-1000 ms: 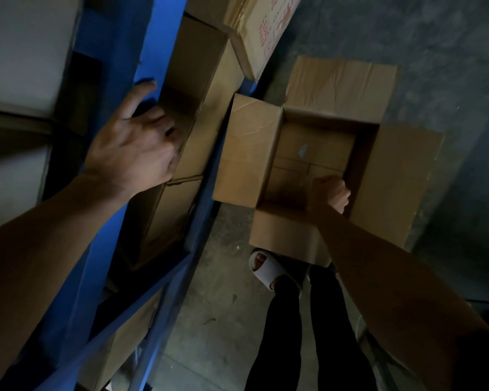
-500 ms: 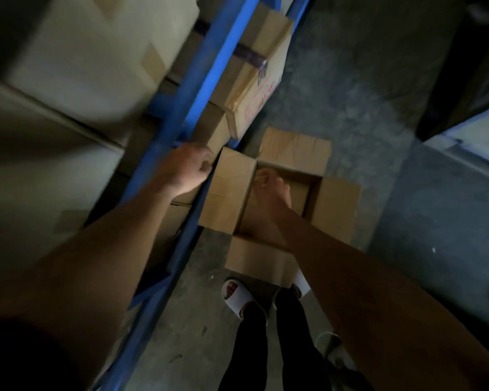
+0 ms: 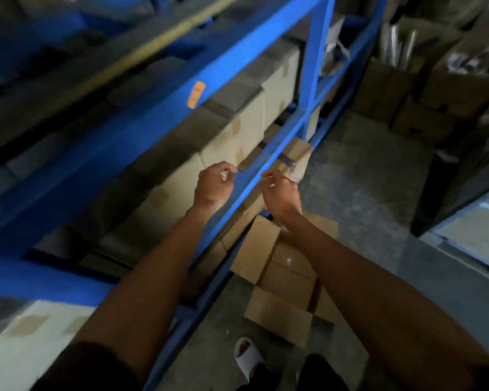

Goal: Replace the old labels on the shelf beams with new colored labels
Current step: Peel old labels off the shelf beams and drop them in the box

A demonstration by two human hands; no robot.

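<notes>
1. Two bare hands are raised in front of a blue shelf rack; frame is dim and motion-blurred.
2. Far left: taped cardboard cartons (image 3: 181, 176) sit on the shelf behind the beams, one pale carton (image 3: 20, 342) at lower left.
3. Upper beam (image 3: 237, 52) runs diagonally from lower left to upper right. An orange label (image 3: 196, 95) is stuck on its face, well above the hands. Print on it is unreadable.
4. Left hand (image 3: 213, 184): fingers curled in, fingertips pinching a small white scrap (image 3: 224, 174). Cannot tell what the scrap is. Hand sits just left of the lower beam.
5. Lower beam (image 3: 254, 176) passes between the two hands, running down toward the bottom left of the view.
6. Right hand (image 3: 278, 190): fingers curled loosely, thumb and forefinger close together near a small pale fleck (image 3: 271, 184). Cannot tell whether it is pinched or only a highlight. Hand sits just right of the lower beam.
7. Below the right forearm: an open cardboard box (image 3: 280, 280) stands on the concrete floor (image 3: 378, 193), flaps spread, a small pale item (image 3: 289, 261) inside.
8. Bottom centre: a foot in a white slipper (image 3: 249, 356) stands on the floor, near the box.
9. Far right: more cartons (image 3: 435, 103) are stacked across the aisle, details blurred.
</notes>
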